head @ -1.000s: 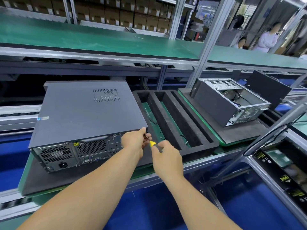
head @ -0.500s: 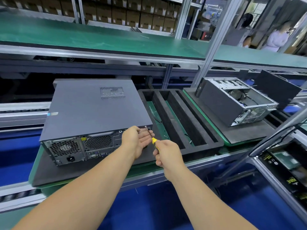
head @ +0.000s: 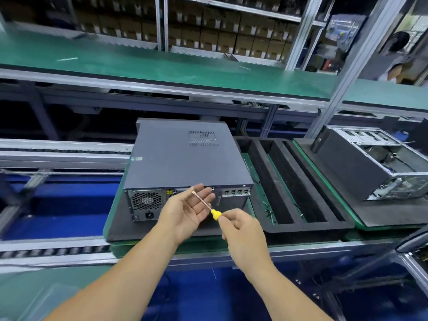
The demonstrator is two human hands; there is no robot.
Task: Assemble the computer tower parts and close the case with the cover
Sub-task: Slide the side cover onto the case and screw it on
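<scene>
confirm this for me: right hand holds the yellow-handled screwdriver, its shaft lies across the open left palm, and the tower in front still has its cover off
Not quite. The head view shows the tower with its cover on; the uncovered case is the one at far right. The rest holds: the right hand holds the yellow-handled screwdriver, its shaft across the open left hand.

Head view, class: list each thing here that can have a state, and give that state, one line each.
Near tower: closed, cover on, lying flat.
Far tower: open, no cover, insides showing.
Foam tray: slots look empty.
Screwdriver: held, shaft across left palm.
Left hand: open, palm up.
Right hand: pinching the yellow handle.
</scene>
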